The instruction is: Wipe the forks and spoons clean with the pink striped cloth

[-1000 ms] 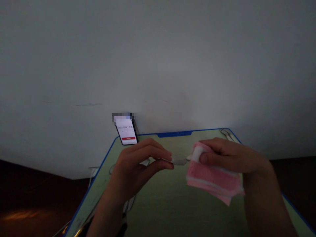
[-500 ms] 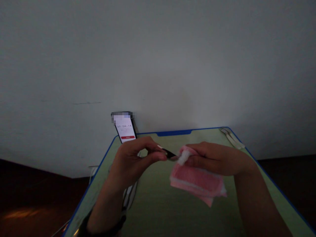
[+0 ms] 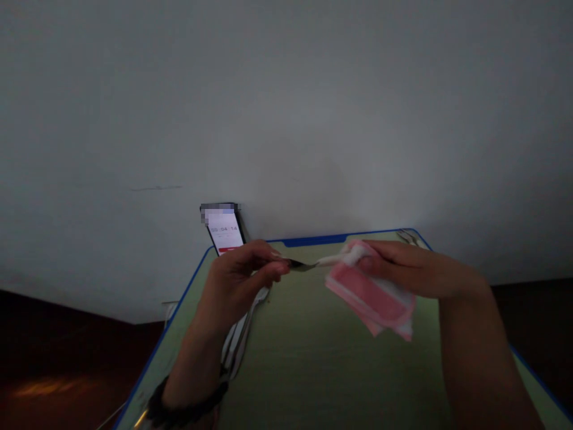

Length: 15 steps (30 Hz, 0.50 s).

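Observation:
My left hand (image 3: 244, 278) pinches the metal head of a fork (image 3: 304, 266), whose tines are mostly hidden by my fingertips. The fork is held level above the table, its pale handle pointing right. Around that handle my right hand (image 3: 412, 269) closes a folded pink and white cloth (image 3: 376, 292), its loose corners hanging below. Under my left forearm lie several pieces of cutlery (image 3: 239, 340) with white handles, partly covered by the arm.
A green table (image 3: 313, 370) with a blue rim stands against a grey wall (image 3: 295, 119). A phone (image 3: 228, 230) showing a timer leans on the wall at the back left. More forks (image 3: 408, 237) lie in the far right corner, partly behind my right hand.
My right hand and the cloth have moved right and slightly up along the fork, baring part of its pale handle. My left hand has shifted a little left and up.

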{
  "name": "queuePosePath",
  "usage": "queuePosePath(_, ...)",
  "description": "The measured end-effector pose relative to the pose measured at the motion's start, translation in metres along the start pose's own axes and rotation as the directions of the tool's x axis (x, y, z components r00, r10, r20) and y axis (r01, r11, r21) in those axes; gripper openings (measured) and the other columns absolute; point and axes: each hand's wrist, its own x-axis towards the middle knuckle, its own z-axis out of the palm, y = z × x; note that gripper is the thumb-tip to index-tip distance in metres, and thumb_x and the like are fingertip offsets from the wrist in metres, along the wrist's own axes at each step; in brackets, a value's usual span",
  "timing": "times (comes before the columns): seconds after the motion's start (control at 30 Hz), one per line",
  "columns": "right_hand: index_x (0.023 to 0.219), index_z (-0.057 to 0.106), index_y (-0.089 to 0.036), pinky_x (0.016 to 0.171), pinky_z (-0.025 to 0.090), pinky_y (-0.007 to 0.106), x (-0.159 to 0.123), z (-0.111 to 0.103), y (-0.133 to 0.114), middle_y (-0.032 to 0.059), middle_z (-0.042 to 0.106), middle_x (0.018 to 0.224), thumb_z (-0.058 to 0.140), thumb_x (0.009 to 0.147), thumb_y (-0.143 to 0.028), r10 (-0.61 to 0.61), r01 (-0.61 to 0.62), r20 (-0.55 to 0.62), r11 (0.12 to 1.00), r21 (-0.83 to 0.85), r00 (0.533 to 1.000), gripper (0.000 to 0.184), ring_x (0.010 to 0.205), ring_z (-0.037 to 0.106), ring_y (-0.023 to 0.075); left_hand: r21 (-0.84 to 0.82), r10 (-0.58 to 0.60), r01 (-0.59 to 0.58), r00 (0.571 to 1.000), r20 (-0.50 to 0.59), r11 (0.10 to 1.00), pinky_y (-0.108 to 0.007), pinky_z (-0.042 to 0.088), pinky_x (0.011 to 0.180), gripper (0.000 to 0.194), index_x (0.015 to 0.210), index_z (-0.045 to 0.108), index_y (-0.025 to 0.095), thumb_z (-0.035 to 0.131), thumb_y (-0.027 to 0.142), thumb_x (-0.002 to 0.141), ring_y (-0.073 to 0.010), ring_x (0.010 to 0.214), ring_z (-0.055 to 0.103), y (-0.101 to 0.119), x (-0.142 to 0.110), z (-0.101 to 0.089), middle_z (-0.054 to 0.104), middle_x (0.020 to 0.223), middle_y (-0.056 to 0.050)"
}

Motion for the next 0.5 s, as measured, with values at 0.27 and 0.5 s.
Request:
queuePosePath(0.27, 0.081, 0.052, -0.016, 0.053, 0.036, 0.019, 0.014, 0.012, -0.006, -0.0016, 0.052, 0.068, 0.04, 0.089, -0.042, -0.071, 0.089, 0.285, 0.995, -0.053, 0.956, 0.03, 0.059, 0.047, 0.0086, 0.057, -0.004, -0.017, 0.938, 0.347, 0.998, -0.022, 0.047, 0.061, 0.008, 0.079, 0.067, 0.017, 0.067, 0.025, 0.078, -0.0134, 0.068, 0.06, 0.004, 0.002, 0.01, 0.066, 0.073, -0.003)
queuePosePath(0.5, 0.083, 0.052, -0.018, 0.057, 0.035, 0.021, 0.037, 0.03, -0.011, -0.0016, 0.056, 0.072, 0.039, 0.09, -0.036, -0.164, 0.172, 0.094, 0.982, -0.084, 0.982, 0.024, 0.061, 0.047, 0.0084, 0.18, -0.099, 0.058, 0.968, 0.232, 0.982, -0.022, 0.047, 0.063, 0.015, 0.092, 0.062, 0.018, 0.055, 0.03, 0.085, -0.0142, 0.076, 0.06, 0.0, 0.004, 0.012, 0.065, 0.087, -0.003)
